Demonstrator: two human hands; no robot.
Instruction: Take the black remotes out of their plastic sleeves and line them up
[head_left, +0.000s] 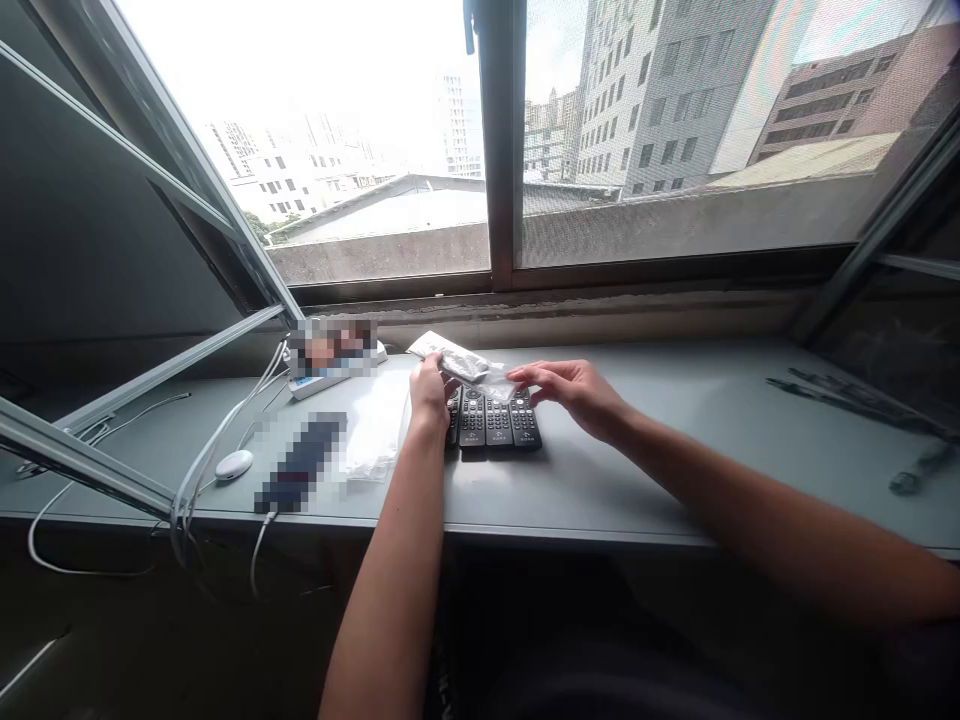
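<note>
My left hand [430, 394] is closed around one end of a clear plastic bag [459, 360], held tilted above the desk. Something long and greyish lies inside the bag; its kind is not clear. At the bag's loose right end, the fingers of my right hand [576, 392] pinch the thin film. Just beneath, several black remote controls [498, 425] lie side by side on the desk, their upper parts partly covered by the bag and my hands. To the left of my left wrist rests a pile of clear plastic bags [373, 440].
The grey desk [637, 490] runs below a window. On its left are a white power strip [337, 372], cables [217, 430], a round white object [234, 465] and a blurred-out dark item [304, 465]. Metal frame bars [187, 360] slant at the left. Dark rods [862, 405] lie right.
</note>
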